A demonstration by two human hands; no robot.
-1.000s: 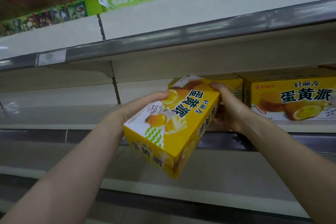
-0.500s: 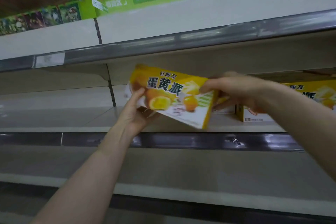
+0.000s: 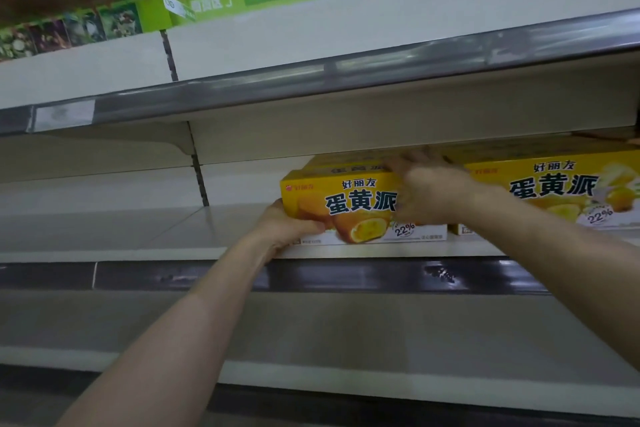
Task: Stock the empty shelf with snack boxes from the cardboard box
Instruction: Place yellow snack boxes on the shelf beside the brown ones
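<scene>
A yellow snack box (image 3: 349, 208) with dark Chinese lettering stands upright on the middle shelf (image 3: 207, 246), its front facing me. My left hand (image 3: 289, 227) grips its lower left corner. My right hand (image 3: 427, 194) presses on its right end and top edge. Directly behind it another yellow box (image 3: 343, 163) shows only its top. To the right a matching box (image 3: 561, 191) stands on the same shelf, nearly touching the held one. The cardboard box is out of view.
The upper shelf's grey rail (image 3: 311, 87) overhangs closely above the boxes. The middle shelf runs bare to the left past a slotted upright (image 3: 201, 184). A lower shelf (image 3: 346, 340) lies below. Green signs and coloured pennants hang overhead.
The box went from tilted in the air in front of the shelf to level and upright on the shelf board, pushed in beside the box on the right.
</scene>
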